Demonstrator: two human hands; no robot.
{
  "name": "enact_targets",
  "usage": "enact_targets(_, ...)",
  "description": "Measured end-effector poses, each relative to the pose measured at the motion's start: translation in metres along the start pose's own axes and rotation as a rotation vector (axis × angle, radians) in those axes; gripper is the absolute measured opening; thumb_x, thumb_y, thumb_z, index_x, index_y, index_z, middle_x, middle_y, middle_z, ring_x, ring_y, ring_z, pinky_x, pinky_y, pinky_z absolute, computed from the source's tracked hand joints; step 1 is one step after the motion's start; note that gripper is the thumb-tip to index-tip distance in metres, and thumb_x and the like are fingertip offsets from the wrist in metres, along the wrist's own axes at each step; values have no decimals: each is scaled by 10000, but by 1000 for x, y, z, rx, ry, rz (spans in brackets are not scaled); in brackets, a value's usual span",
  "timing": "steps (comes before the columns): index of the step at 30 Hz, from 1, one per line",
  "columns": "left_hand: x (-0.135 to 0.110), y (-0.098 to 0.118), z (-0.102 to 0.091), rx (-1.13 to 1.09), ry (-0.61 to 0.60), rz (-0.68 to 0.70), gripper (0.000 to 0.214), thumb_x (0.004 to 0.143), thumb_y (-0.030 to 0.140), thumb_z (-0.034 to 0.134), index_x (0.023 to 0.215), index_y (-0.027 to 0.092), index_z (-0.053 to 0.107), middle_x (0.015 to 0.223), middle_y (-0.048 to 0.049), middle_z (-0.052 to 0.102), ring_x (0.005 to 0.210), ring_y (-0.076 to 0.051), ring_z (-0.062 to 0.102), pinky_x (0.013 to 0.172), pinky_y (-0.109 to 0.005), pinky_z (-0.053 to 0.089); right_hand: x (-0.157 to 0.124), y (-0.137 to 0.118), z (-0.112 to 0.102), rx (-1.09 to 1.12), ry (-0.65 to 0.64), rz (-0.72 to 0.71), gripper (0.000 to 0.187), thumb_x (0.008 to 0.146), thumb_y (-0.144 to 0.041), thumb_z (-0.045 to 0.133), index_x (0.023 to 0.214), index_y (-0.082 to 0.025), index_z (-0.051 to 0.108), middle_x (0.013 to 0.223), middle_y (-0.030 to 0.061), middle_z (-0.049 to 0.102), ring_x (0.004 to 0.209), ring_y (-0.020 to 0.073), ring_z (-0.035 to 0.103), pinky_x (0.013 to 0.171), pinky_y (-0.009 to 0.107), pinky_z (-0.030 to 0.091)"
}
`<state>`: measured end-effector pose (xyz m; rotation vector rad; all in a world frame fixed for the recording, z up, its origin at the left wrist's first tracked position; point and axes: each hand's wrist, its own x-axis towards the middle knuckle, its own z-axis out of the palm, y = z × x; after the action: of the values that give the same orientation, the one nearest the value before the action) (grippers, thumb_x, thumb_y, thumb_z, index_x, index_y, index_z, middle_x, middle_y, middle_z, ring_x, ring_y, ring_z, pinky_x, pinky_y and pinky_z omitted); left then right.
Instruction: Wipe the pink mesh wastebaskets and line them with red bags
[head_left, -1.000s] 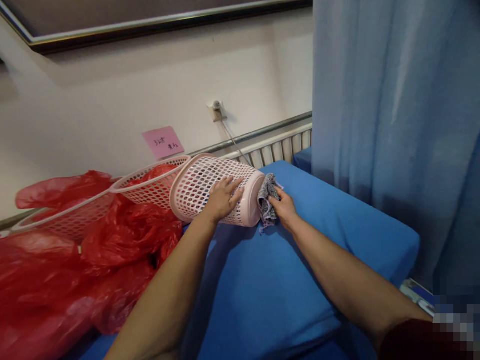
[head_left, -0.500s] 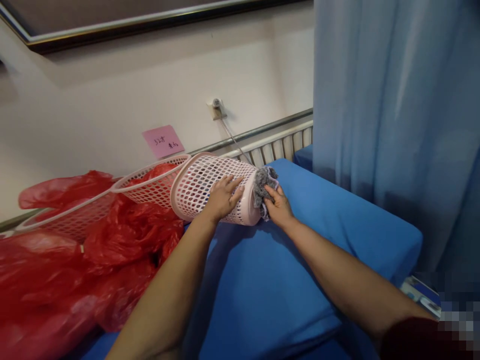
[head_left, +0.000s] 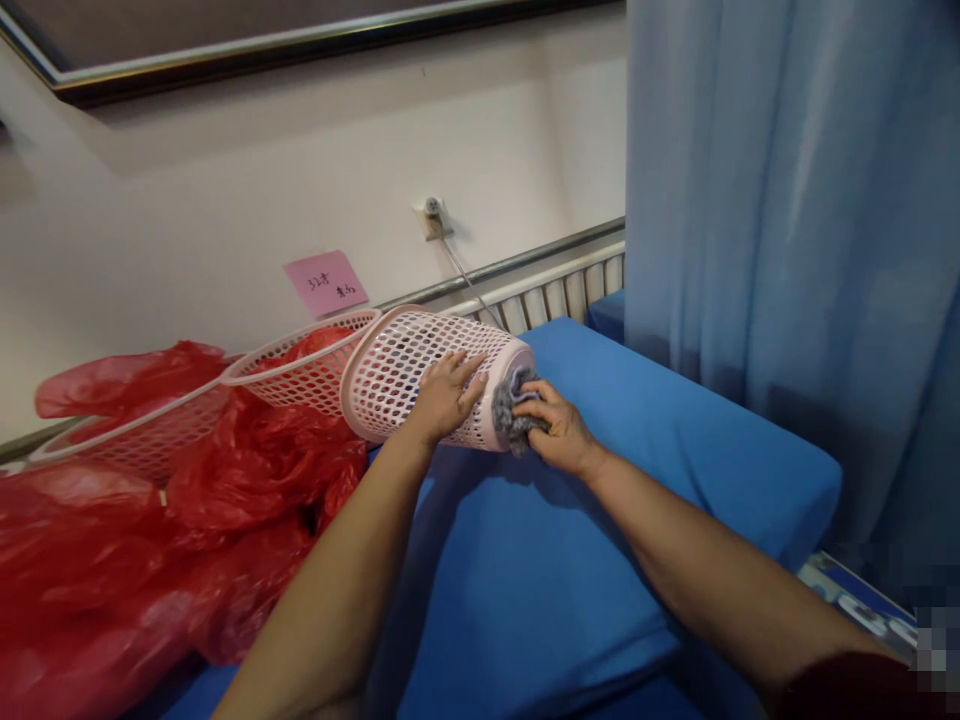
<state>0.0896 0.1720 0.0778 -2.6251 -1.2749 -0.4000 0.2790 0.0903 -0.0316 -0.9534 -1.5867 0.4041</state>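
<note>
Apparently at the wiping step: pressing a bunched grey knitted rag (head_left: 510,415), pinched in the fingers of the right hand (head_left: 559,430), against the base end of a pale pink plastic lattice basket (head_left: 409,365), tipped on its side upon a blue sheet (head_left: 525,580). Bracing the basket's wall from above with the left hand (head_left: 448,395), fingers spread flat and clasping nothing. Seems to call next for firm bracing and even pressure around the rounded base edge. Tapering from a thick, round rim to a smooth, solid band, with rows of elongated holes between. Thick and nubbly in the rag, with lilac at the folds; matt and lightly creased in the sheet; glossy, thin and crumpled in the red plastic bags (head_left: 255,470) near the rim.
</note>
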Motion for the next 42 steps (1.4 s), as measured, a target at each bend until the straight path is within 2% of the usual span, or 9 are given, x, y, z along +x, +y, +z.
enact_targets(5,0,0,-2,-11,10,7,526,1036,480,384,1486,257,543,1549,-113,518,1459,-325,429,1203,-520,326,-11,-4,10,-203,-232,343,313,704,-55,642,914,-247,773,1208,35,644,1019,204,650,985,334,506)
enact_targets(14,-3,0,0,-11,13,1,533,1034,494,378,1497,276,529,1561,-107,506,1466,-330,423,1206,-537,317,-3,35,21,-157,-52,626,170,709,-99,675,807,-207,763,859,81,743,866,248,698,871,352,533)
enact_targets(17,-3,-1,1,-7,20,13,532,1037,485,370,1499,272,526,1555,-109,512,1464,-325,424,1198,-532,327,3,42,23,-61,28,641,195,739,-122,612,832,-196,767,779,58,744,788,248,710,827,379,559)
enact_targets(19,-3,-1,1,1,27,22,530,1038,483,366,1495,271,529,1552,-112,515,1460,-323,427,1193,-531,331,7,42,22,13,89,612,282,754,-141,580,956,-189,770,874,51,767,814,234,719,836,378,574)
enact_targets(23,-5,-1,3,17,25,10,529,1038,485,368,1491,267,534,1558,-132,502,1465,-331,420,1191,-549,319,12,31,14,147,226,484,468,846,-245,548,1298,-204,664,1274,57,707,1117,210,682,1006,361,537)
enact_targets(27,-5,-1,3,10,25,1,531,1038,494,366,1498,280,522,1559,-118,503,1474,-322,408,1193,-540,317,8,23,17,165,308,283,507,858,-261,587,1362,-224,630,1457,70,570,1355,219,535,1177,363,397)
enact_targets(31,-4,0,3,8,19,-5,534,1040,488,366,1500,269,524,1565,-129,494,1475,-327,408,1195,-538,314,8,34,25,-12,272,479,486,814,-192,600,1294,-192,677,1374,111,609,1289,243,580,1161,374,414)
enact_targets(38,-5,2,1,19,18,-6,536,1042,484,363,1497,254,529,1561,-149,494,1474,-329,413,1191,-541,321,21,61,6,-117,399,676,537,868,-237,529,1393,-140,585,1351,161,617,1275,268,583,1152,436,410)
enact_targets(42,-4,0,3,26,32,13,527,1040,468,375,1491,248,536,1553,-154,502,1467,-331,423,1183,-546,332,13,56,14,-124,310,705,412,809,-180,602,1207,-154,705,1145,127,713,1135,272,660,1067,394,478)
